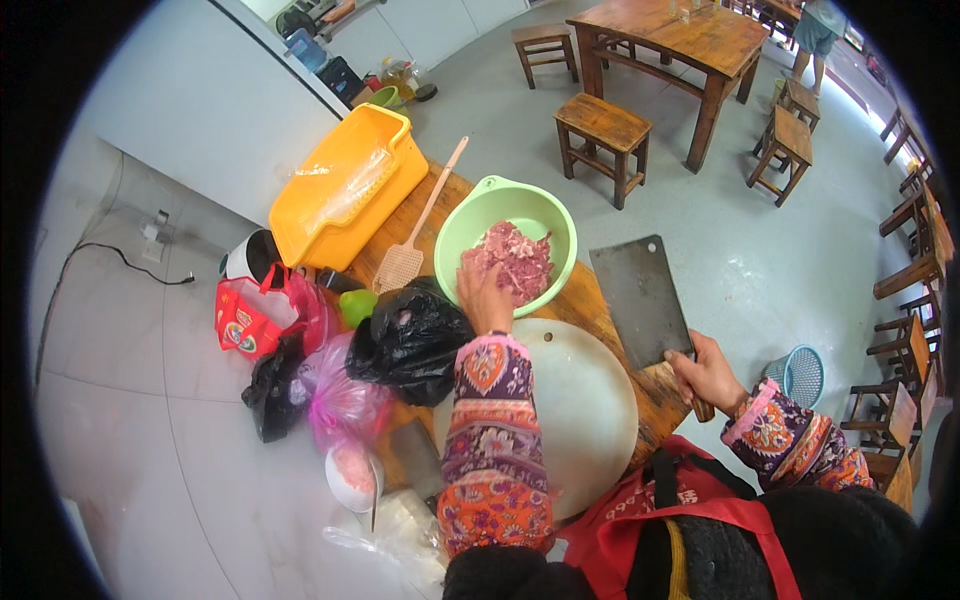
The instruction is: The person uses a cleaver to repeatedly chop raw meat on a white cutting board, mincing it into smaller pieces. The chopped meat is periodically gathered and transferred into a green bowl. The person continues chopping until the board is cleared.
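My left hand (pixel 485 296) reaches into a light green plastic basin (pixel 564 225) and touches the raw meat pieces (pixel 517 259) there; whether its fingers grip any meat is hard to tell. In my right hand (pixel 705 375) is the wooden handle of a cleaver (pixel 641 300), its broad blade pointing away from me beside the basin. A round whitish cutting board (pixel 585 412) lies in front of me, partly covered by my left sleeve. Left of that sleeve, a second dark flat blade (pixel 416 457) lies on the wooden table (pixel 600 292).
Left of the basin are a black plastic bag (pixel 412 337), a fly swatter (pixel 401 262) and a yellow bin (pixel 352 195). A pink bag (pixel 345 397) and a white bowl (pixel 355 480) sit nearer. Stools (pixel 604 124) stand beyond; a person (pixel 817 37) is far right.
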A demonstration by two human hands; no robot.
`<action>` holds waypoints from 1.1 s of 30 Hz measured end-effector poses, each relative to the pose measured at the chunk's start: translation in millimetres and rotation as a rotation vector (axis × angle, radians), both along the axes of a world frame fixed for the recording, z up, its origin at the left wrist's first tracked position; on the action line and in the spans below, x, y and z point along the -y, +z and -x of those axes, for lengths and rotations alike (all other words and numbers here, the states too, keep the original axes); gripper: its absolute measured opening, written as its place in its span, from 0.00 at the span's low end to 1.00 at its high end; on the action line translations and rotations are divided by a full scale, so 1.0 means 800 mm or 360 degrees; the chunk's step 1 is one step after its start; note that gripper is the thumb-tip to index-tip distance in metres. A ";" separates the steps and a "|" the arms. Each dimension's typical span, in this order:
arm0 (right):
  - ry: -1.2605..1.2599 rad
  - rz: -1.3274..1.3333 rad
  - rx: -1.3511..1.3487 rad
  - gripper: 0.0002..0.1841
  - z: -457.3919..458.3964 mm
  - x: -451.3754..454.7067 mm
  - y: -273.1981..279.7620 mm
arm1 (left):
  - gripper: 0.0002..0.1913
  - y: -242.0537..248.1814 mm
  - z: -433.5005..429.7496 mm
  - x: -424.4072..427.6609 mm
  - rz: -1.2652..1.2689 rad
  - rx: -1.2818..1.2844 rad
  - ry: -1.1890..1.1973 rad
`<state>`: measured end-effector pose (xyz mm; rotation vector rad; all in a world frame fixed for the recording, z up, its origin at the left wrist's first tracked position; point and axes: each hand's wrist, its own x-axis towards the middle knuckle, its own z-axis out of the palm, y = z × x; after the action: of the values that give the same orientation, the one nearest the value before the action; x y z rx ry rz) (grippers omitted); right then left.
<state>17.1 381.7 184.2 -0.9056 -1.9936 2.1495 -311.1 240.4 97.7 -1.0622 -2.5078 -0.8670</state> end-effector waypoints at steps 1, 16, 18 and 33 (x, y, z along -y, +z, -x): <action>0.0004 -0.0022 0.0024 0.08 -0.004 0.004 -0.007 | 0.15 -0.010 0.003 0.010 0.0039 0.0010 0.0087; 0.1217 -0.1301 0.0307 0.13 -0.027 0.065 -0.112 | 0.09 0.003 -0.259 0.285 0.0295 0.0991 0.0161; 0.1234 -0.1394 0.0291 0.13 -0.024 0.074 -0.115 | 0.12 -0.010 -0.308 0.315 0.0509 0.0864 0.0044; 0.0996 -0.1626 0.0497 0.12 -0.029 0.133 -0.119 | 0.10 -0.098 -0.236 0.283 -0.0177 0.1564 0.0246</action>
<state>40.1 275.6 88.7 -0.4616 -3.2787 0.7775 -122.3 13.8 19.6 -0.4096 -3.1465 -1.7704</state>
